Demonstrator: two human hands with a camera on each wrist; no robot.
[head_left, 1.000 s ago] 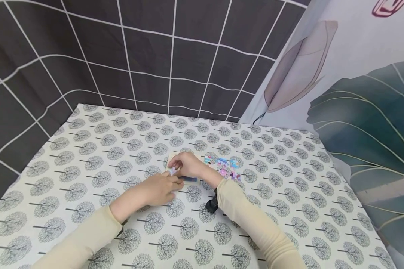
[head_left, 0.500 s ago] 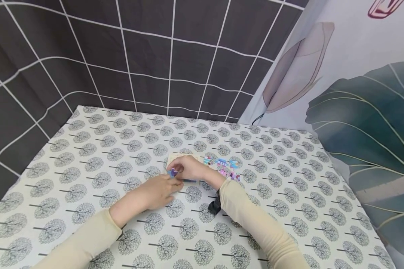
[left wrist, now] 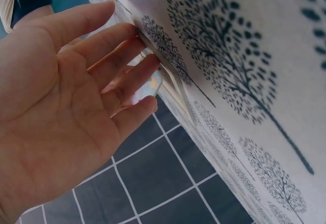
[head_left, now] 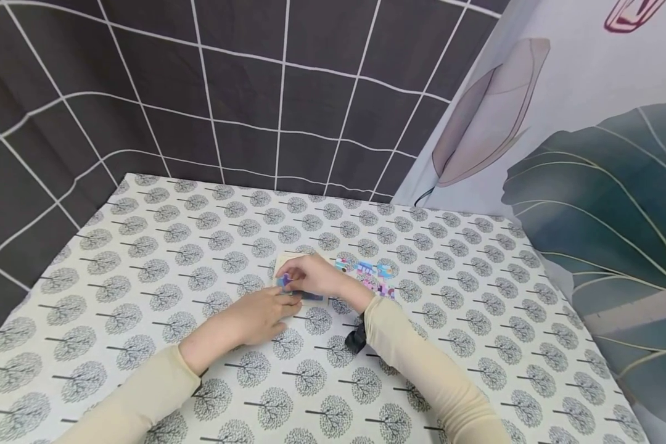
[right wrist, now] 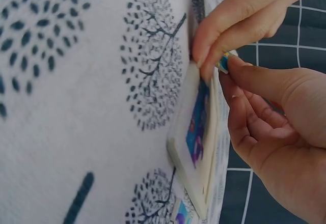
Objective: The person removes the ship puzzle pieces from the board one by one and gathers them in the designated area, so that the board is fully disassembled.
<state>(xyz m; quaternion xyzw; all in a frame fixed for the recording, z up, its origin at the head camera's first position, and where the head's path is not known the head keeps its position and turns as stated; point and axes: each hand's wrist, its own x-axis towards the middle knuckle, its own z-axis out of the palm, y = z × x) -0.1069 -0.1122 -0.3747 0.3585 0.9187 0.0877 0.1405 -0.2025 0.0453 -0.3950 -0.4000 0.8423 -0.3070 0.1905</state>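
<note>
A small puzzle board (head_left: 282,261) with a pale raised rim lies on the table, partly hidden under both hands. My right hand (head_left: 315,275) pinches a small blue-purple puzzle piece (head_left: 285,280) between thumb and fingertips, over the board's left side. In the right wrist view, that piece (right wrist: 223,63) shows a multicoloured edge close to the other hand's fingers. My left hand (head_left: 265,314) has its fingers loosely extended, the fingertips touching the board's near left edge. Blue and purple printed pieces (right wrist: 198,124) lie inside the board's rim (right wrist: 175,150).
Several loose colourful puzzle pieces (head_left: 369,267) lie right of the board, some pink, some blue. A white tablecloth (head_left: 161,259) with grey tree prints covers the table. Behind it hangs a dark gridded curtain (head_left: 244,92); a leaf-patterned curtain (head_left: 605,203) hangs on the right.
The piece in my right hand has turned from its pale side to its blue-purple side and come lower towards the board. My left hand has barely moved.
</note>
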